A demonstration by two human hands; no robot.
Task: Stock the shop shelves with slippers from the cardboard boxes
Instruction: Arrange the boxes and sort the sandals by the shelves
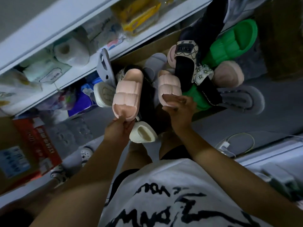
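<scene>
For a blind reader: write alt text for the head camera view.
A person holds a pink slipper in the left hand and a second pink slipper in the right hand, over a cardboard box heaped with mixed slippers. Stocked shelves run along the left.

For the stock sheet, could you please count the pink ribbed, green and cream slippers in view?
Pink ribbed slippers: 2, one in the left hand, one in the right hand
Green slippers: 2
Cream slippers: 2
Total: 6
</scene>
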